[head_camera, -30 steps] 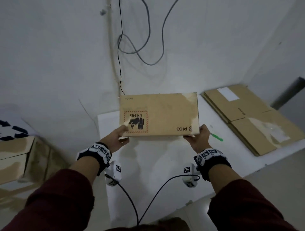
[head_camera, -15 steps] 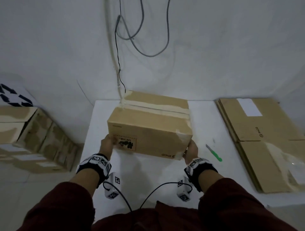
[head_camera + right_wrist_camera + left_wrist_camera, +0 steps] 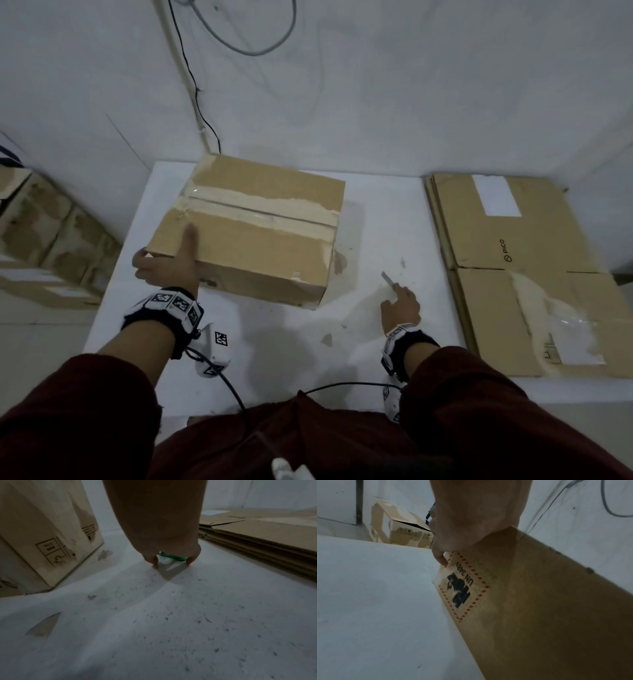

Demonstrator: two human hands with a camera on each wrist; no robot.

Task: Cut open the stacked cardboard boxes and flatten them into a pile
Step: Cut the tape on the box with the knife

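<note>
A closed brown cardboard box stands on the white table, with a taped seam running across its top. My left hand grips its near left corner, thumb on top and fingers round the left side. In the left wrist view the fingers lie on the box above a red-dashed UN label. My right hand is down on the table to the right of the box, fingers curled over the green-handled knife. The right wrist view shows the green handle between thumb and fingertip.
A pile of flattened boxes lies along the table's right side, close to the knife. More whole boxes are stacked on the floor at the left. Small cardboard scraps dot the table. Cables hang down the wall behind.
The box has come down to rest on the table with its taped seam up. My right hand has left the box and moved right onto the knife.
</note>
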